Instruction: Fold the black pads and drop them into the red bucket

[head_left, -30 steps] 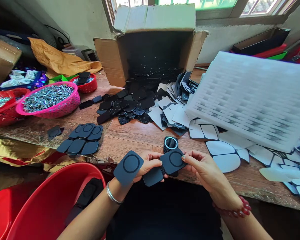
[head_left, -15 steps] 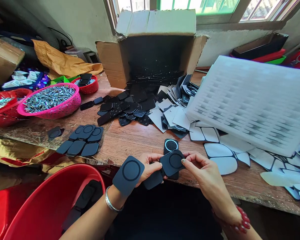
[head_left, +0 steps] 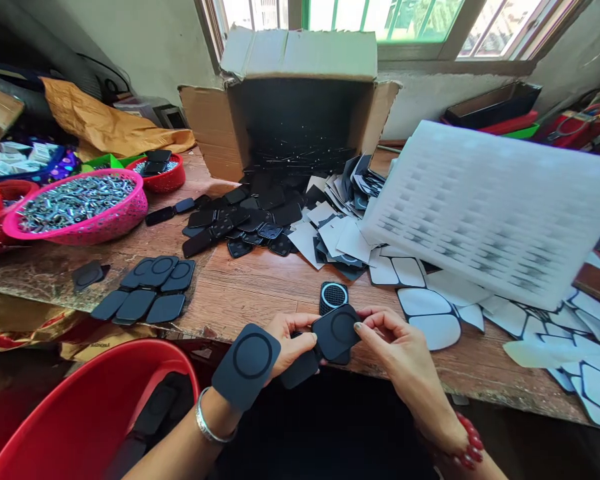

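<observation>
Hinged pad (head_left: 335, 333) sits between your two hands, over the near edge of the counter (head_left: 260, 293). Your left hand (head_left: 286, 347) is clenched on it close to the hinge, thumb on top, which probably steadies both panels at once. Your right hand (head_left: 407, 350) grasps the ringed panel by its right edge, thumb and fingertips pinched together; that likely leaves the face open to your view and gives you fine control of the border. Whether a separate layer is caught in that right grip, you cannot tell.

A ringed square (head_left: 247, 367) lies across your left wrist, apparently parked there to be within easy reach; what holds it on is hidden. Just beyond the pad, a piece with a pale ring (head_left: 333, 295) rests on the counter, partly covered from view by the pad.

To the left, ringed and plain pads (head_left: 150, 287) form two touching rows, set out perhaps to keep them apart from the dark jumble (head_left: 260, 217) farther off. That jumble spreads before the open cardboard box (head_left: 300, 53), with pale-backed sheets (head_left: 347, 233) heaped to its right beside a white ridged tray (head_left: 495, 207).
</observation>
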